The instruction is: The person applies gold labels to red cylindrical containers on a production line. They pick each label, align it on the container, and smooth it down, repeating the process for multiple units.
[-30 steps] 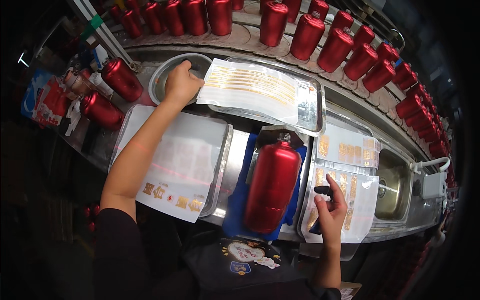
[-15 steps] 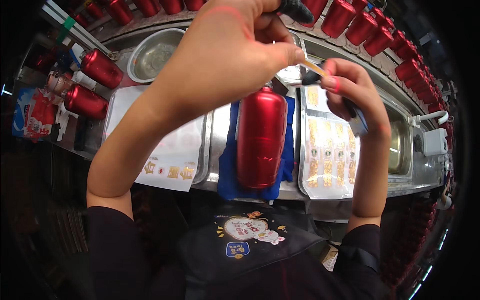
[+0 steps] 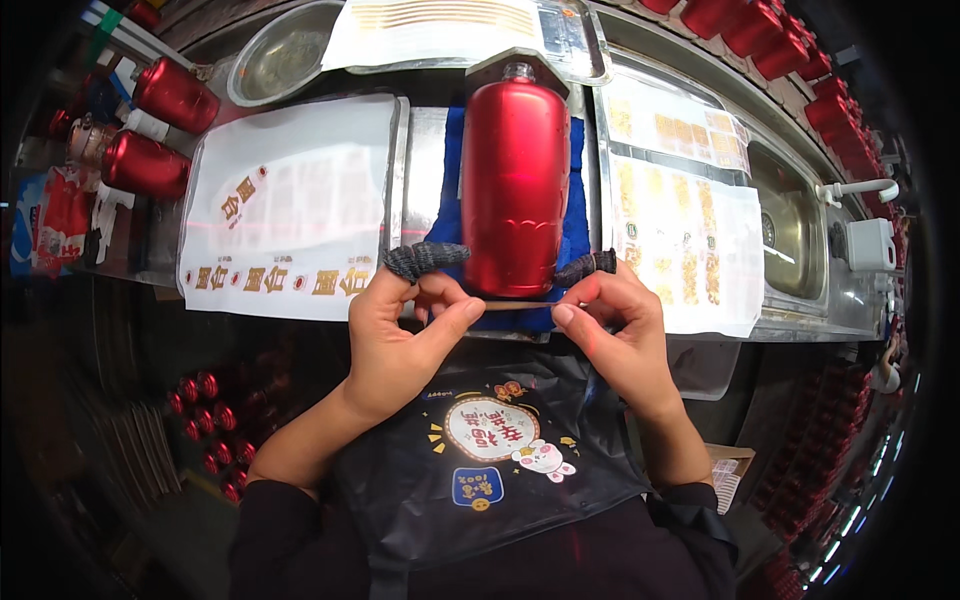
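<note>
A thin gold strip [image 3: 515, 305] is stretched level between my two hands, just off the near end of a red bottle [image 3: 515, 190]. My left hand [image 3: 400, 335] pinches its left end between thumb and fingers, and my right hand [image 3: 625, 335] pinches the right end. Dark knitted covers wrap one finger on each hand. The bottle appears to lie on a blue cloth [image 3: 452, 200], its clear neck pointing away from me by a grey angular support [image 3: 545, 75]. Whether the strip touches the bottle, I cannot tell.
White sheets with gold and red decals lie on the left tray [image 3: 398, 150] and on the right [image 3: 745, 290]. A gold-striped sheet [image 3: 435, 40] lies behind, beside a metal bowl [image 3: 240, 75]. A sink [image 3: 785, 215] is at right. More red bottles [image 3: 145, 165] stand around.
Both hands have come down toward me from above the bottle's far end to its near end, the strip now stretched between them. My view has shifted, uncovering the left sheet and the gold-striped sheet.
</note>
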{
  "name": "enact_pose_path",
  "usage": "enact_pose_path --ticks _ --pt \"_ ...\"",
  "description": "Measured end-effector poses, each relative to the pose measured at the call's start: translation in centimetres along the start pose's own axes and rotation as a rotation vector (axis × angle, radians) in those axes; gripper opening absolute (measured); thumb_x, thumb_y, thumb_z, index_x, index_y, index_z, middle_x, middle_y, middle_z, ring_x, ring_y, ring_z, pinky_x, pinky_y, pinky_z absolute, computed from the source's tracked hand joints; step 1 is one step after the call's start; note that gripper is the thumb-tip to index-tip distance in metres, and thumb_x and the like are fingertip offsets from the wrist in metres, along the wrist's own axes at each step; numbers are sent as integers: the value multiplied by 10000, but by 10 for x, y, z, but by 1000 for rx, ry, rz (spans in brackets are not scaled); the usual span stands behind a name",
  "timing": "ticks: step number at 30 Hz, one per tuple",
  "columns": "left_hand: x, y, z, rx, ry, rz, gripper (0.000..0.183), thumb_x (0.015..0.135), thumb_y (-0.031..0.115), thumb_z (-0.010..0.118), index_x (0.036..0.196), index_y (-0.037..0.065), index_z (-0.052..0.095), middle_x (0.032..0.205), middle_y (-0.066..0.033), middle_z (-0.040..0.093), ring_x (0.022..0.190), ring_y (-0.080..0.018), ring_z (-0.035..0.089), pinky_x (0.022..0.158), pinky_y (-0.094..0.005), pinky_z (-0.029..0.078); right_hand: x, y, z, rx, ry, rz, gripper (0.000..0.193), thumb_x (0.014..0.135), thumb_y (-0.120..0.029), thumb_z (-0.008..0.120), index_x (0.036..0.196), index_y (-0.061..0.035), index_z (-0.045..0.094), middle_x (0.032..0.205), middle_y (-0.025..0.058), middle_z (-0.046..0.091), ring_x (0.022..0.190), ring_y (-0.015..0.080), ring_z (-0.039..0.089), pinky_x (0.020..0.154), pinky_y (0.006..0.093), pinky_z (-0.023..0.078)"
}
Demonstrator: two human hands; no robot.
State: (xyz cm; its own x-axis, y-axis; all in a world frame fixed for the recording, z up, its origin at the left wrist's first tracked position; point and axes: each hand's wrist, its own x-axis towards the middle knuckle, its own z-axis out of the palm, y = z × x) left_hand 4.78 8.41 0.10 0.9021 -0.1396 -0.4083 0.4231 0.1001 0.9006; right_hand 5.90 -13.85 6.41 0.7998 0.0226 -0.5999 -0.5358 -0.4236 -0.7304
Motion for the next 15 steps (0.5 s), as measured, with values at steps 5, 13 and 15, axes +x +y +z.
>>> enact_pose_path --ticks 5,13,15 --pt "11 1 4 26 11 80 399 843 -5 743 1219 31 614 822 25 662 700 -20 528 648 -188 405 2 -3 5 221 39 108 86 865 -55 693 815 -16 634 785 -36 525 611 -4 461 557 168 323" --pt "18 -5 10 37 -1 45 389 855 19 744 1220 26 611 805 32 648 679 -16 507 627 -186 388 6 2 -4 284 24 156 84 883 -10 668 822 12 613 870 -1 533 686 25 512 594 188 375" --pt "18 -5 9 36 1 47 388 857 22 743 1221 26 610 800 37 643 672 -14 500 625 -186 385 6 2 -3 287 30 163 85 882 -8 665 818 8 611 851 -9 535 689 21 506 594 190 369"
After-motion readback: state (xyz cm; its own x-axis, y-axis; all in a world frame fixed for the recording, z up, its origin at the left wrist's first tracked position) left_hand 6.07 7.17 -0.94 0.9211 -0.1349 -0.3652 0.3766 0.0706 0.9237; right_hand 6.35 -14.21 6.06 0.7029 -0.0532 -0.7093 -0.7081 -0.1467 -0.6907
